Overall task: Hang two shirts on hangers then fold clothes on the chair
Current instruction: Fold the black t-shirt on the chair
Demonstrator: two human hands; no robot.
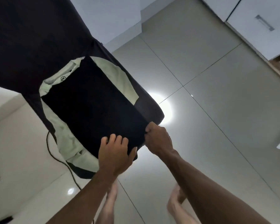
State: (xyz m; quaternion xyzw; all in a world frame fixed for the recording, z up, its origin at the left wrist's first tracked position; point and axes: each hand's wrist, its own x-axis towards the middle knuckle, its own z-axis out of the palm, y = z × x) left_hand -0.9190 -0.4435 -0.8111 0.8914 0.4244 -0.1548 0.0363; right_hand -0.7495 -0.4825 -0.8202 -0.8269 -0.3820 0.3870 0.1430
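Observation:
A folded black garment (94, 101) lies flat on top of a pale green garment (66, 139), both on the seat of a dark chair (149, 109). A dark cloth (31, 42) drapes over the chair's back at the upper left. My left hand (115, 154) grips the near edge of the black garment, fingers on top and thumb at the edge. My right hand (158, 138) pinches the garment's near right corner. No hangers are in view.
Glossy light floor tiles (208, 110) spread around the chair, with a lamp's reflection beside the seat. A black cable (58, 159) runs across the floor left of the chair. White cabinets (257, 21) stand at the upper right. My bare feet (111, 194) are below.

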